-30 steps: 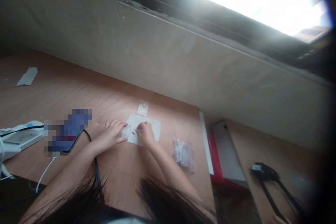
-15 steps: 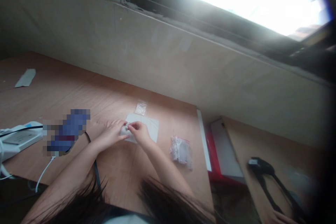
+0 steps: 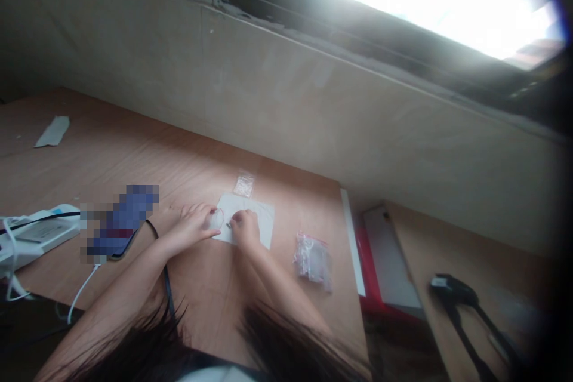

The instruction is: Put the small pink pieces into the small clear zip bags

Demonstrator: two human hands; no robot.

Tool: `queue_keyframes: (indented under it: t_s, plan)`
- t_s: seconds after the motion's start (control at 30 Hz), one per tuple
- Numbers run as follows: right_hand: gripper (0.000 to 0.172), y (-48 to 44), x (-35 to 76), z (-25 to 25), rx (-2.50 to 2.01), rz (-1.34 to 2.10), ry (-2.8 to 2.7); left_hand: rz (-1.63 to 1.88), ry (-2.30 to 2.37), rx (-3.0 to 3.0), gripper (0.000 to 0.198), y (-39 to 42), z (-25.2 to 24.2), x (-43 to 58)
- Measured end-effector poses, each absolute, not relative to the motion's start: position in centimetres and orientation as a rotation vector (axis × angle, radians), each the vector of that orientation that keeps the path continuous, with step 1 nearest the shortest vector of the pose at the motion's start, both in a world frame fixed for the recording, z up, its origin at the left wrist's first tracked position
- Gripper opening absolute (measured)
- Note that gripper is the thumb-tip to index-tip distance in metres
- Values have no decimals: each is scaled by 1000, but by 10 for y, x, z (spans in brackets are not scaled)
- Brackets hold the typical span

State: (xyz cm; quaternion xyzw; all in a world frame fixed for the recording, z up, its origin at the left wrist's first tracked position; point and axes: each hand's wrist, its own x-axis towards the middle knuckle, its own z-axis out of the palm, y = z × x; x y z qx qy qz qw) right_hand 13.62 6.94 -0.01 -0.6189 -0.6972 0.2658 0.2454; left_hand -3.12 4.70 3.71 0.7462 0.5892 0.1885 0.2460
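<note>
Two hands work over a white sheet (image 3: pixel 257 224) on the plywood surface (image 3: pixel 134 149). The left hand (image 3: pixel 190 228) curves half-open around a small clear piece (image 3: pixel 216 219). The right hand (image 3: pixel 246 230) is narrowly pinched, its grip unclear, just beside a tiny dark part (image 3: pixel 229 225). Open surface stretches rightward to a zip bag (image 3: pixel 313 262).

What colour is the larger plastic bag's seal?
Red, on the larger plastic bag, in the head view.

a white power strip (image 3: pixel 40 236) lies on the wooden desk (image 3: pixel 134 149) (cables trailing), with a bright window (image 3: pixel 394 0) beyond.
</note>
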Motion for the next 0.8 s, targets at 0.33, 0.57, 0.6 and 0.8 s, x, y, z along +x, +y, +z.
queue_keyframes:
  t_s: [0.33, 0.57, 0.6, 0.8]
  plan:
    - [16, 76, 139, 40, -1468, 1128, -1657, 554, 1646, 2056, 48, 53, 24, -26]
    - [25, 46, 159, 54, -1579, 1232, -1499, 781, 1545, 2000, 45, 50, 18, -16]
    - [27, 39, 158, 54, -1546, 1286, -1498, 807, 1536, 1990, 44, 49, 16, -11]
    - [18, 16, 157, 51, -1471, 1133, -1389, 919, 1488, 1940, 45, 38, 27, 20]
